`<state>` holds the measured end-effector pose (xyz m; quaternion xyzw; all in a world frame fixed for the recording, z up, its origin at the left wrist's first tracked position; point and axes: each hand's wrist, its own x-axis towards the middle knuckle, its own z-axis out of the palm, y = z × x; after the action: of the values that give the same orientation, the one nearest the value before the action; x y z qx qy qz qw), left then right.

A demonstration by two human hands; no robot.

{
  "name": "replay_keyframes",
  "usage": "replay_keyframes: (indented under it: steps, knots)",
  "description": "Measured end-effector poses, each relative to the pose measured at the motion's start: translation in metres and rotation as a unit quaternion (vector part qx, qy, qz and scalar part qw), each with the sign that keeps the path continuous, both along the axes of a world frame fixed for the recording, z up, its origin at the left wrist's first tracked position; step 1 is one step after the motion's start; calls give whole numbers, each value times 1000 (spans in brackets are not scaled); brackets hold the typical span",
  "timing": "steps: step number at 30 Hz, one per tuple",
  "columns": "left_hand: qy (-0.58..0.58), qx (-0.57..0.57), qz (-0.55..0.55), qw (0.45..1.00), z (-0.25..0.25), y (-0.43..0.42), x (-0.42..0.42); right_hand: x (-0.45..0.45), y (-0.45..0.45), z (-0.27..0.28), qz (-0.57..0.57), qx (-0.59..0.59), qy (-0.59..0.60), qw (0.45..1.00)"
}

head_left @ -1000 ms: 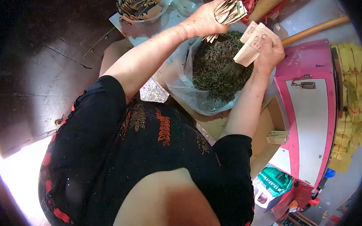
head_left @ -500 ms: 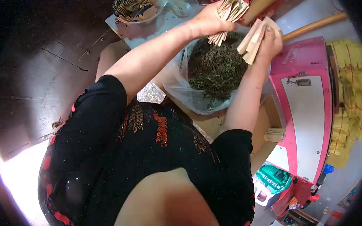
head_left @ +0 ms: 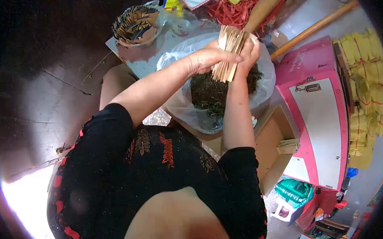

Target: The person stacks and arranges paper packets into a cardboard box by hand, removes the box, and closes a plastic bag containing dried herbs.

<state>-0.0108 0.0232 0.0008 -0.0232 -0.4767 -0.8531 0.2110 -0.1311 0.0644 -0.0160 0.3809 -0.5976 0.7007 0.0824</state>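
Note:
A bundle of thin, flat, pale tan strips [head_left: 230, 47], like folded paper, stands on edge between my hands. My left hand [head_left: 208, 60] is closed on its left side, with the thumb lying across the strips. From the right, my right hand [head_left: 249, 53] wraps the same bundle, its fingers partly hidden behind it. Both hands are above a clear plastic bag [head_left: 180, 100] that is spread open. Dark green, dried chopped leaves [head_left: 211, 91] fill the bag, partly hidden by my hands and right forearm.
A bowl [head_left: 139, 38] of dark-edged folded pieces stands on the light table [head_left: 144, 64]. Red shredded strips [head_left: 236, 10] lie at the back beside wooden poles [head_left: 315, 28]. At right are an open cardboard box [head_left: 268, 159] holding small bundles, a pink-and-white cabinet [head_left: 318, 127] and yellow stacks [head_left: 361, 90].
My hands have come together, joining the strips each held separately into one bundle. The right hand has moved left. The whole view has shifted slightly.

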Motion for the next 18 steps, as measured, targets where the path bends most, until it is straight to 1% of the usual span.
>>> replay_keyframes:
  steps: [1,3,5,6,7,8,9,10,11,13,15,16,17,18]
  knots:
    - [3,-8,-2,1000,3,0,4,-5,-4,-9,0,-3,23,1000]
    - [-8,53,-28,998,5,-1,9,16,0,6,77,-15,-10,997]
    - [-30,24,6,999,3,-3,11,6,-8,-1,4,-7,120,993]
    - [-52,9,21,998,3,-3,13,8,-5,9,-103,49,333,936]
    - [-119,-15,31,992,-4,-10,16,12,-5,13,-96,8,354,930]
    - [-192,-43,27,980,10,-5,27,1,-7,4,-103,45,368,923]
    - [-215,-72,12,974,-4,-15,26,11,-3,13,-112,73,277,952]
    - [-187,-88,51,977,-5,-13,27,15,-6,12,-187,18,342,921]
    - [-167,-68,36,983,-17,-24,22,19,3,22,-178,139,328,917]
    - [-158,-31,83,983,-15,-20,11,28,10,32,-207,163,227,938]
    - [-64,42,44,996,-9,-6,8,31,16,37,-106,112,150,977]
    - [-80,44,20,996,-14,-11,6,33,21,40,-68,59,80,993]
    - [-79,45,16,996,-14,-8,3,30,25,40,-71,60,81,992]
    - [-82,22,12,996,-14,-5,1,26,29,39,-120,52,109,985]
